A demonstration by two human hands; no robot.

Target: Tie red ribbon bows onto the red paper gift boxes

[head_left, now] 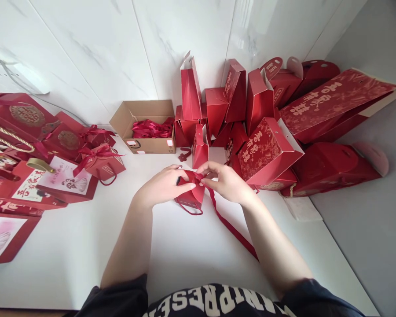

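A small red gift box with a red cord handle stands on the white table between my hands. At its top, a red ribbon is gathered, and one long tail trails down to the right across the table. My right hand pinches the ribbon at the top of the box between thumb and fingers. From the left, my left hand is closed around the box's upper edge, its thumb lying along the top near the ribbon. The fingers behind the box are partly hidden.
Behind the box stands an open cardboard box of red ribbons. Several red boxes are stacked at the right and back. On the left are finished-looking red gift boxes, one small with a bow. A grey panel borders the right side.
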